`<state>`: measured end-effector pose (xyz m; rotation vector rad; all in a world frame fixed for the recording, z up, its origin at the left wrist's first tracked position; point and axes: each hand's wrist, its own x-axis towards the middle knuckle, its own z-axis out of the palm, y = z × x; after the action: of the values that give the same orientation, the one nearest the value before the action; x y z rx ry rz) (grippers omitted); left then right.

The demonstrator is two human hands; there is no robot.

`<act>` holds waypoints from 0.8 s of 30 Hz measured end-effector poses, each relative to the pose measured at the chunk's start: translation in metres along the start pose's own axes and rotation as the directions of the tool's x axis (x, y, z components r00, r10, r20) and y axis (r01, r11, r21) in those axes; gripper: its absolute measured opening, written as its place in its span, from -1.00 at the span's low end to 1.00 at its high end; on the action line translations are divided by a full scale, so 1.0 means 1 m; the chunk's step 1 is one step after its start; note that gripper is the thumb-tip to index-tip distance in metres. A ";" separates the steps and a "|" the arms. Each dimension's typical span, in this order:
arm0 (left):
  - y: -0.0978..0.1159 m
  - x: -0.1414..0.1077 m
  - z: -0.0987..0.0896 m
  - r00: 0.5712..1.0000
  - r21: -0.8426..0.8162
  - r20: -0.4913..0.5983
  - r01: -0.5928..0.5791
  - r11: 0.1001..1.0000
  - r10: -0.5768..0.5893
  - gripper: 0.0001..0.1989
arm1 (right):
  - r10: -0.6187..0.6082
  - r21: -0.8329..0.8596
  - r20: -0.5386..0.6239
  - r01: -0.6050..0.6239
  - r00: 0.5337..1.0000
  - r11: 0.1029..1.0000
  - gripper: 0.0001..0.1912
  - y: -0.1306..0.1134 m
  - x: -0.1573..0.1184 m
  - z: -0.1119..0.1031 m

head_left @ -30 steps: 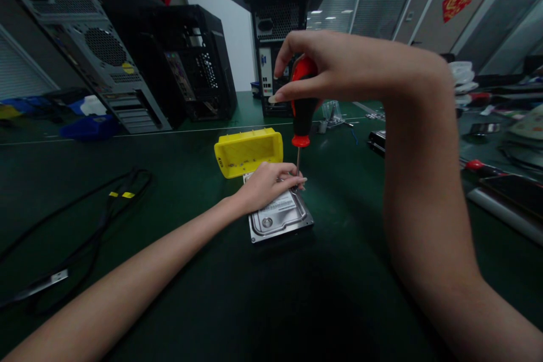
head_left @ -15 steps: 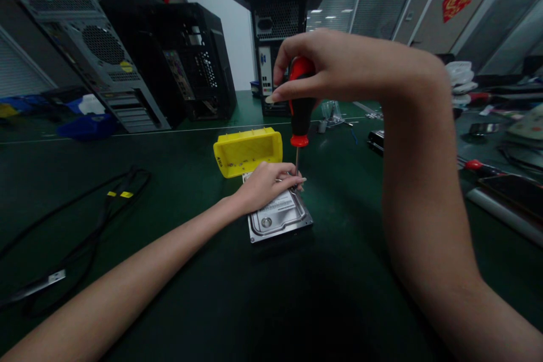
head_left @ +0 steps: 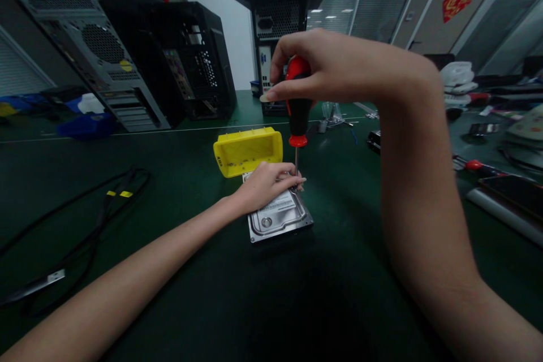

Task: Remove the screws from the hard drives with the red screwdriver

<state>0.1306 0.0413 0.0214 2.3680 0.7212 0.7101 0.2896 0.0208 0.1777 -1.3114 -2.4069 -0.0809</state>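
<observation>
A silver hard drive (head_left: 280,218) lies label side up on the green table. My right hand (head_left: 305,68) is wrapped from above round the red and black handle of a screwdriver (head_left: 298,119), which stands nearly upright over the drive's right edge. My left hand (head_left: 269,184) rests across the top of the drive, its fingers closed about the lower end of the screwdriver's shaft. Those fingers hide the tip. Just behind the drive is a yellow bin (head_left: 248,153), its open side towards me, with several small screws inside.
Computer cases (head_left: 190,62) stand at the back left, and another case (head_left: 278,17) at the back centre. A black cable (head_left: 95,232) loops over the table's left side. On the right lie a red-handled tool (head_left: 475,165) and a dark flat device (head_left: 515,195).
My right hand and the screwdriver handle have shifted slightly left, and the right forearm with them. My left hand and the hard drive look unmoved.
</observation>
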 end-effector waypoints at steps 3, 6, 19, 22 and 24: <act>0.001 -0.001 -0.001 1.000 0.022 0.001 0.006 1.000 -0.006 -0.79 | 0.026 0.003 0.066 -0.026 0.997 1.000 -0.47 0.002 -0.004 -0.005; 0.001 -0.001 -0.001 1.000 0.030 0.009 0.011 0.999 -0.011 -0.79 | 0.006 0.046 0.094 -0.010 0.996 0.999 -0.47 0.006 -0.007 -0.010; 0.001 0.000 -0.007 0.999 -0.021 0.052 0.002 1.000 -0.001 -0.77 | -0.087 -0.071 0.041 0.090 0.995 0.993 -0.58 -0.006 0.005 0.001; 0.001 0.001 -0.007 1.000 -0.029 0.027 0.017 0.999 -0.017 -0.78 | 0.030 -0.059 0.061 -0.026 0.998 0.998 -0.57 -0.009 0.002 -0.001; 0.001 0.001 -0.006 0.999 -0.046 0.016 0.028 0.999 -0.027 -0.80 | 0.091 -0.055 0.081 -0.087 0.993 0.995 -0.63 -0.009 0.000 -0.001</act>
<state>0.1275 0.0437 0.0265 2.3153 0.7222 0.6887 0.2824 0.0156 0.1802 -1.4711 -2.4256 -0.0650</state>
